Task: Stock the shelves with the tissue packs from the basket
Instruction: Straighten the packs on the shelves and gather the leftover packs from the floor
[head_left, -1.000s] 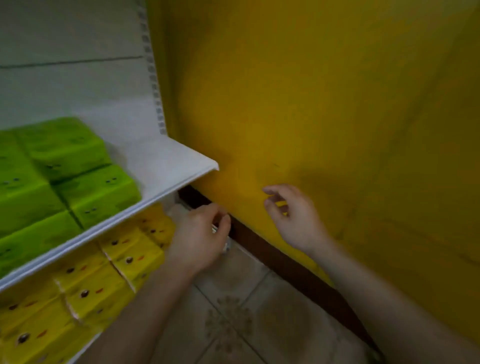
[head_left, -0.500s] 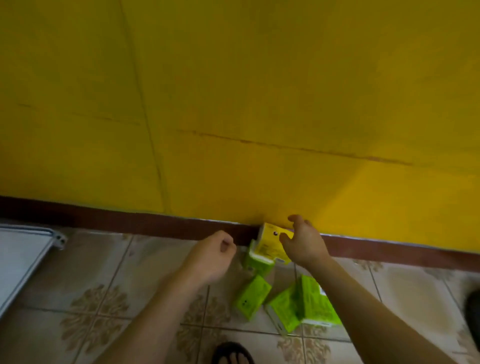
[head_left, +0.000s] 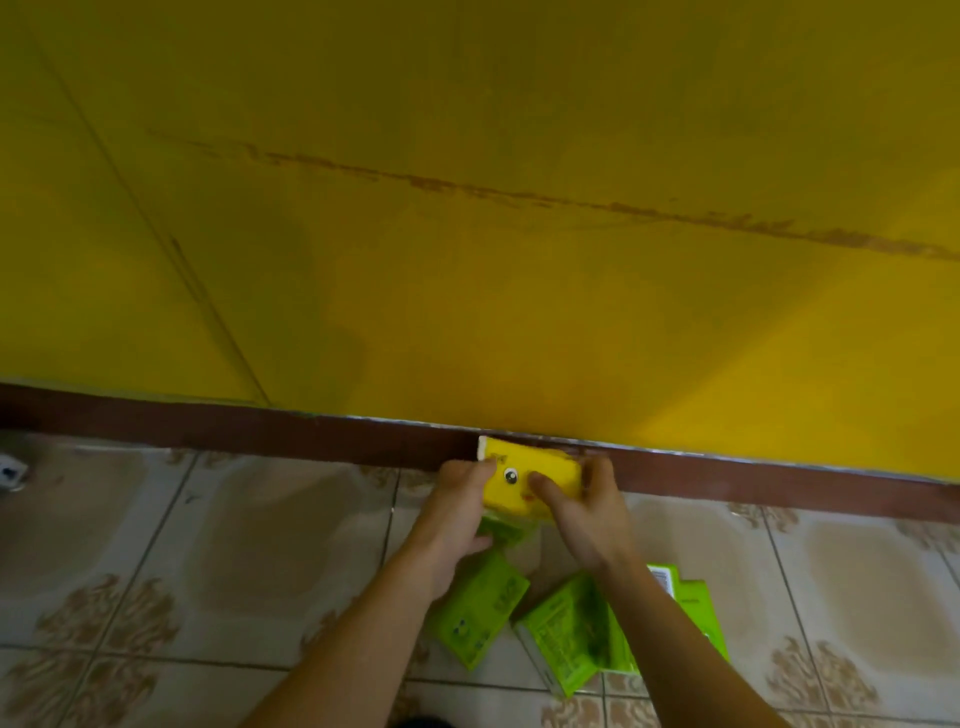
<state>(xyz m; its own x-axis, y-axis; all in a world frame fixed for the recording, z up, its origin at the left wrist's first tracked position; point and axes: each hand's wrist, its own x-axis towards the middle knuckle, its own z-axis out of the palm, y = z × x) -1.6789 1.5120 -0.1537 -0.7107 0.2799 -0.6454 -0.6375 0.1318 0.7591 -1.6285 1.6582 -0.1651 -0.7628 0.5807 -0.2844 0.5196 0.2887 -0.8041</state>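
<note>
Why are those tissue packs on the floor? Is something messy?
Yes. Green tissue packs lie scattered at odd angles on the tiled floor, with no basket in view. Both hands hold a yellow tissue pack by the brown skirting board.

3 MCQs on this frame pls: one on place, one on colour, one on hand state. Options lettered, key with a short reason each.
1. Where do the green tissue packs lie?
A. on the floor tiles
B. on a shelf
C. in a basket

2. What colour is the tissue pack held in both hands?
A. green
B. yellow
C. white

3. How are the hands on that pack?
A. only the right hand holds it
B. both hover above it
C. the left hand and right hand grip it from either end

Key: 1 A, they sit on the patterned floor tiles near the baseboard. 2 B, it is yellow with a printed eye. 3 C, fingers of both hands wrap round its ends.
</note>
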